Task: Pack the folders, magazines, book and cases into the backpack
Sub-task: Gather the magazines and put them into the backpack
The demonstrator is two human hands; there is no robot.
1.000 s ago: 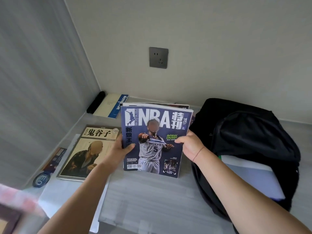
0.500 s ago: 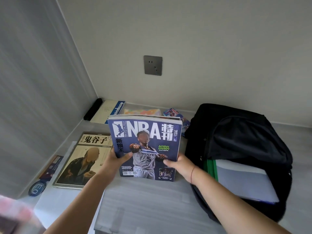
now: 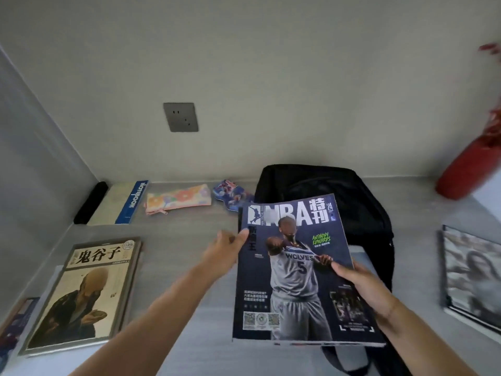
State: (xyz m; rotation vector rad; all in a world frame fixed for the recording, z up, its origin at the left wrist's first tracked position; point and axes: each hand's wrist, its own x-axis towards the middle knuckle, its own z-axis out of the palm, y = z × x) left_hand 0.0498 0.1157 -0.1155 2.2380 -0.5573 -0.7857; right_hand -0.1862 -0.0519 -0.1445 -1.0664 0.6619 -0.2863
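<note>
right hand [image 3: 363, 289] grips NBA magazine [image 3: 295, 272] lower right edge | left hand [image 3: 226, 248] pinches its left edge, thumb on cover | magazine held over black backpack [image 3: 339, 191] | book [image 3: 84, 291] flat on desk [image 3: 184, 234], left

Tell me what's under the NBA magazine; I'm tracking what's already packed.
The NBA magazine, held by both hands, covers the black backpack. A pale folder edge peeks out beside it; the rest of the bag's contents are hidden.

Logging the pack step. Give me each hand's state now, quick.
Left hand: thumb on the NBA magazine at its left edge, grip loose, not fully closed.
Right hand: closed on the magazine's right edge, holding it.
</note>
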